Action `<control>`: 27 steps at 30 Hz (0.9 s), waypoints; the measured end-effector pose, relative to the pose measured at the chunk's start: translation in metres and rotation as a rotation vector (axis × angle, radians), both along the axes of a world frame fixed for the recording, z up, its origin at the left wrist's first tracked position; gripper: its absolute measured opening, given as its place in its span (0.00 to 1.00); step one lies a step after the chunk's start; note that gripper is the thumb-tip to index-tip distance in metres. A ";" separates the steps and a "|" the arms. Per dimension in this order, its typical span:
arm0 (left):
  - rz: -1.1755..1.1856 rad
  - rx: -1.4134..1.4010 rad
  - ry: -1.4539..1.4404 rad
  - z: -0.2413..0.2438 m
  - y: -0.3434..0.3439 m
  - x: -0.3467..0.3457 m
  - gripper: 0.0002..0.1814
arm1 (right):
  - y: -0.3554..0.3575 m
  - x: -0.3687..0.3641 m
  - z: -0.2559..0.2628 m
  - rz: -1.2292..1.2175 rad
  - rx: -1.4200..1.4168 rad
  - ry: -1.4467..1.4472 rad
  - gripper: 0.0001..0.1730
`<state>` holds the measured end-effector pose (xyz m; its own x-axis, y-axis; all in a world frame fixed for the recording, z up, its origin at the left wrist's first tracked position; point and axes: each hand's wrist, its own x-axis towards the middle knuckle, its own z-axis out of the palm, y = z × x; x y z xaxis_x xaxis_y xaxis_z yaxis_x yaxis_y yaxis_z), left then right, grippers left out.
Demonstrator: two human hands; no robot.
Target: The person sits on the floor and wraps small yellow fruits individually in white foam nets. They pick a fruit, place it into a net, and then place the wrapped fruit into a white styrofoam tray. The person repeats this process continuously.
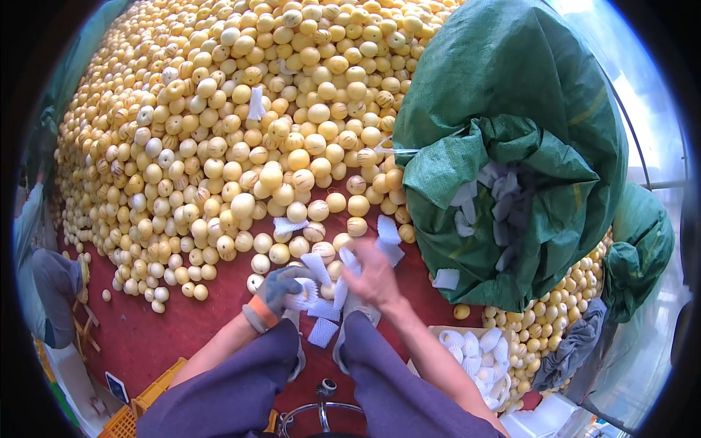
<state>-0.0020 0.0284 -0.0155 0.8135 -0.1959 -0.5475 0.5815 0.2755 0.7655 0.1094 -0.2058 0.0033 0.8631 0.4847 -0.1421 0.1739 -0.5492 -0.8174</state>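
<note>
My left hand (276,295), in a grey-blue work glove with an orange cuff, is closed on a rounded white foam net sleeve (304,297). Glove and mesh hide most of what is inside it. My bare right hand (375,274) is blurred by motion beside another foam sleeve (340,287); whether its fingers grip that sleeve is unclear. Flat foam sleeves (323,332) lie between my feet. Yellow pepino melons with purple streaks (324,252) rest on the red ground cloth just beyond my hands.
A huge heap of pepino melons (219,148) fills the far side. At right stands a large green woven sack (509,71), its mouth showing foam sleeves. A box of foam-netted fruit (482,356) sits by my right forearm. Another person (52,284) is at far left, near a yellow crate (148,394).
</note>
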 end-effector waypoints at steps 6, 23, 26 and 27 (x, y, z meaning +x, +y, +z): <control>-0.126 0.065 -0.260 -0.015 0.006 0.003 0.18 | -0.068 0.037 -0.060 -0.106 -0.492 -0.498 0.16; -0.052 0.637 -0.148 -0.024 0.014 0.002 0.17 | 0.053 0.111 -0.097 0.346 -0.493 -0.738 0.12; 0.257 0.458 -0.022 -0.040 0.023 -0.008 0.19 | 0.062 0.100 -0.065 0.118 -0.373 -0.619 0.19; 0.326 0.448 -0.019 -0.052 0.024 -0.010 0.19 | 0.057 0.089 -0.043 0.018 -0.199 -0.599 0.23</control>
